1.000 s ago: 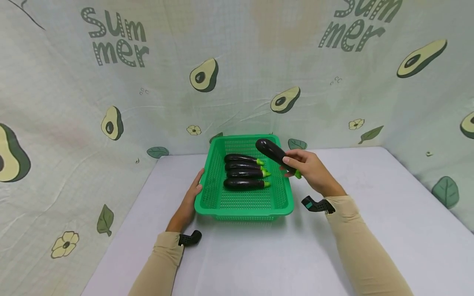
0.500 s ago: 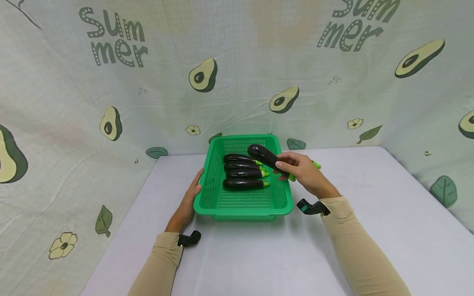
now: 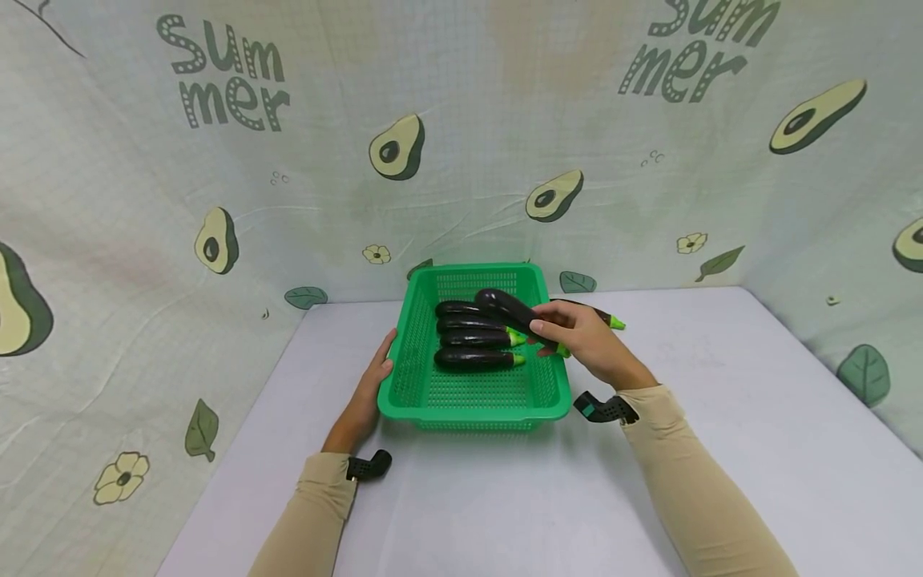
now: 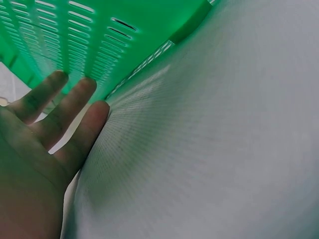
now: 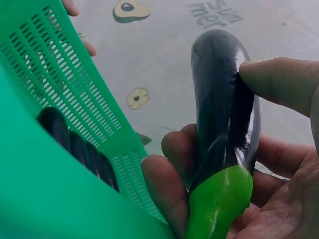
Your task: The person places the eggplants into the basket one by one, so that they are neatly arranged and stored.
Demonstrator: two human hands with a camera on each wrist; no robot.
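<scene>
My right hand [image 3: 587, 340] pinches a dark, glossy eggplant [image 3: 502, 307] between thumb and fingers, near its green stem end. The eggplant slants over the right part of a green plastic basket [image 3: 472, 414], blunt end pointing left and back. In the right wrist view its green cap [image 5: 224, 194] faces the camera. Several more eggplants [image 3: 474, 358] lie side by side in the basket, stems to the right. Against the basket's left outer side rests my left hand [image 3: 364, 401]; the left wrist view shows its straight fingers [image 4: 65, 112] touching the slotted wall.
Another eggplant [image 3: 604, 314] lies on the white table [image 3: 721, 433] to the right of the basket, partly hidden behind my right hand. A patterned cloth backdrop [image 3: 469, 120] hangs close behind the basket and along both sides.
My right hand has carried its eggplant left and slightly lower, farther over the basket. The eggplant on the table has come into view behind it. My left hand has stayed put.
</scene>
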